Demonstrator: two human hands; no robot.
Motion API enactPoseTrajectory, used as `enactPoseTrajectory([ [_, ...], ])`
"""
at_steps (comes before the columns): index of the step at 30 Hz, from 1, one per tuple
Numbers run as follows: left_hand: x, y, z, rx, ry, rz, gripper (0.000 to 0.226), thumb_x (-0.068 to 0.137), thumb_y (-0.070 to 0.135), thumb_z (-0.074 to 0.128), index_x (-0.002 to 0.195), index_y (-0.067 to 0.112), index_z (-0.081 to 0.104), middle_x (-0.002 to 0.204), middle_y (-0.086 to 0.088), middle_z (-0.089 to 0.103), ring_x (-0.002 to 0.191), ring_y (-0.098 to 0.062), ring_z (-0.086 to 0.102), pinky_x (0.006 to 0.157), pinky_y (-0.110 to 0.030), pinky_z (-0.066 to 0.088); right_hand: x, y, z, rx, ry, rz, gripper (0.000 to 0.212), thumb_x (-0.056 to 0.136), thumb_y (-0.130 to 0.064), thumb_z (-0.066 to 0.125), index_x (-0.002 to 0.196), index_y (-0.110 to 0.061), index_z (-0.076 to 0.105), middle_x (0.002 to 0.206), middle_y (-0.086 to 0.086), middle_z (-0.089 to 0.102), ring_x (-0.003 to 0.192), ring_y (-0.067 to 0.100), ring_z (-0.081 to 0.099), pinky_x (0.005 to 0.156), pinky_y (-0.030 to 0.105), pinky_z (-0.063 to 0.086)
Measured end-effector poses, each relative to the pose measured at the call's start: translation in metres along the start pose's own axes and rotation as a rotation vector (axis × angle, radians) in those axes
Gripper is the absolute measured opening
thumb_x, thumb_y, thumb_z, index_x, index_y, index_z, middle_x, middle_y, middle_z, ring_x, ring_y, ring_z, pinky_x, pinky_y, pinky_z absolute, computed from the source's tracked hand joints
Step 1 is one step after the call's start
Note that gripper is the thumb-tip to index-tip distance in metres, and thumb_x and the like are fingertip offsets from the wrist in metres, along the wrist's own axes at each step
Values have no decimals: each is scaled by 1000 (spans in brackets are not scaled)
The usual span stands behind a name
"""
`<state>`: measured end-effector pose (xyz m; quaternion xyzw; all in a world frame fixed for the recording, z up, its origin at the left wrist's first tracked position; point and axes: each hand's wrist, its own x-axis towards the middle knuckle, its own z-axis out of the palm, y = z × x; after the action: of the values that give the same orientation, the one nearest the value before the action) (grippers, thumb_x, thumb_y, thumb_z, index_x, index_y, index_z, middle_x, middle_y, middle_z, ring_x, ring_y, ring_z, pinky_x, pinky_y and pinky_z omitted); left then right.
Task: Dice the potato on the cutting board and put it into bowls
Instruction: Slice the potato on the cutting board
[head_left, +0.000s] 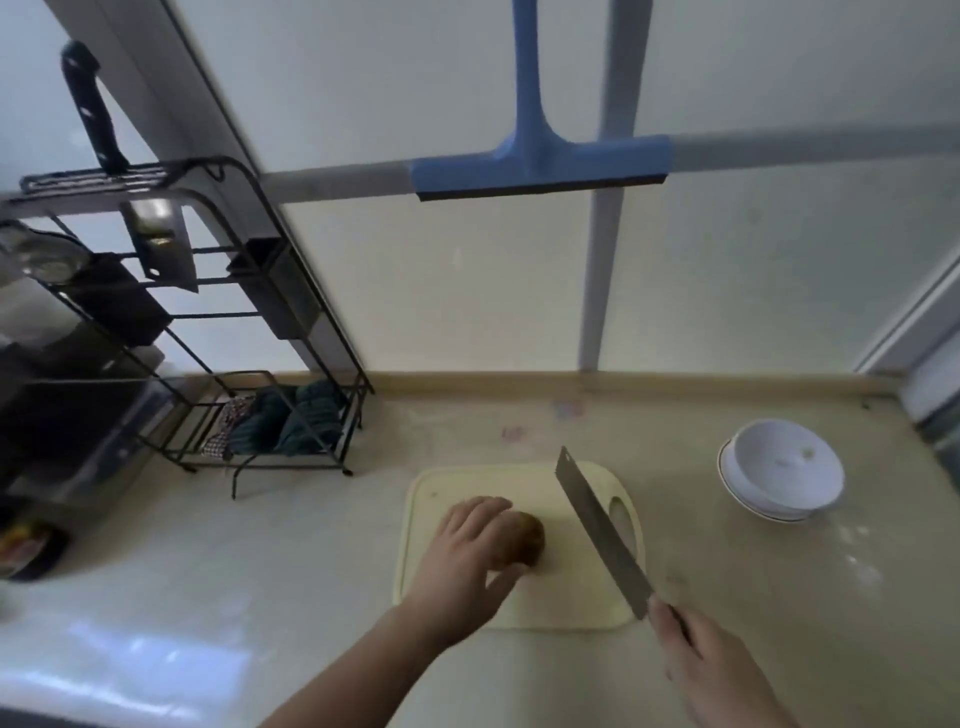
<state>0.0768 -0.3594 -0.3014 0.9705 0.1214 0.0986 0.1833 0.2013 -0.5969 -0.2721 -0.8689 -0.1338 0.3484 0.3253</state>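
The fingers (480, 512) of the left hand (467, 551) curled over the left side of the potato (527, 538), with the thumb coming round its near side, so the hand cupped it and held it down on the cutting board (566, 587). The potato was whole and brown, and it lay near the middle of the pale board, just right of those fingers.

Farther right, the right hand (711, 670) gripped the handle of a cleaver (602, 535), fingers wrapped round it at the board's near right corner. The blade slanted away from that hand, up and to the left, over the right part of the board. It stood apart from the potato; whether its edge touched the board could not be told.

Well to the right of the knife hand and farther back, two white bowls (782, 467) sat nested on the beige counter (311, 545).

Left of the potato hand and farther back stood a black wire rack (291, 291) with green cloths (296, 421) on its lowest shelf and a second knife (93, 114) stuck in its top. Straight beyond the fingers, a blue squeegee (540, 166) hung against the window.
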Motion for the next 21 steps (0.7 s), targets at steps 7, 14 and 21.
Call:
enactPoseTrajectory([
  [7, 13, -16, 32, 188, -329, -70, 70, 96, 45, 59, 157, 31, 27, 168, 2, 20, 156, -29, 12, 127, -53, 8, 19, -8, 37, 47, -54, -69, 43, 101, -46, 38, 69, -22, 54, 67, -5, 61, 66, 9, 57, 63, 20, 42],
  [14, 20, -40, 49, 84, -144, -59, 67, 75, 58, 57, 137, 31, 52, 125, 2, 61, 104, -28, 61, 77, -39, 55, 34, -32, 63, 41, -41, -58, 48, 100, -48, 38, 72, -13, 55, 67, 0, 61, 66, 14, 59, 63, 27, 43],
  [21, 20, -62, 48, 119, -85, -96, 71, 76, 60, 61, 138, 26, 52, 125, 2, 58, 99, -26, 59, 72, -38, 52, 54, -43, 87, 5, -113, -55, 51, 98, -54, 34, 70, -15, 52, 62, -1, 60, 61, 14, 58, 62, 30, 43],
])
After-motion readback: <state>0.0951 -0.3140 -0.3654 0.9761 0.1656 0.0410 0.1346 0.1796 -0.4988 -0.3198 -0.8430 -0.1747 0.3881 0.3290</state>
